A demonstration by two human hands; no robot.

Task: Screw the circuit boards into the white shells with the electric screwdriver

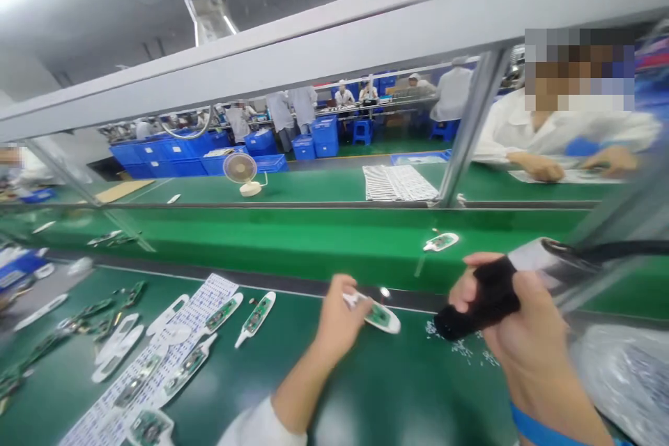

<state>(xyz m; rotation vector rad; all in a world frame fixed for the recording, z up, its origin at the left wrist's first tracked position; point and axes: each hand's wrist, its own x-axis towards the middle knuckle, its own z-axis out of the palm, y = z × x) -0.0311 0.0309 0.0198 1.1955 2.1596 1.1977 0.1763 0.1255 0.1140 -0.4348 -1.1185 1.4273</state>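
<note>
My left hand (339, 320) pinches the narrow end of a white plastic housing (391, 324) with a green circuit board (373, 314) inside, low over the green bench. In my right hand (527, 320) is an electric screwdriver (491, 293), thick and black with a pale rear part and a cable behind. Its dark front end points down and left, beside many tiny pale pieces (463, 348) that look like screws. The screwdriver and the housing are apart. Left of my left hand lie more housings with boards, among them one housing (256, 317) on the bare bench.
A printed sheet (172, 341) bears several housings; loose circuit boards (47, 348) lie further left. Beyond the bench runs a green conveyor belt (313, 237) with another housing (442, 242). A metal post (470, 125) stands ahead, a plastic bag (621, 376) at right. A co-worker sits opposite.
</note>
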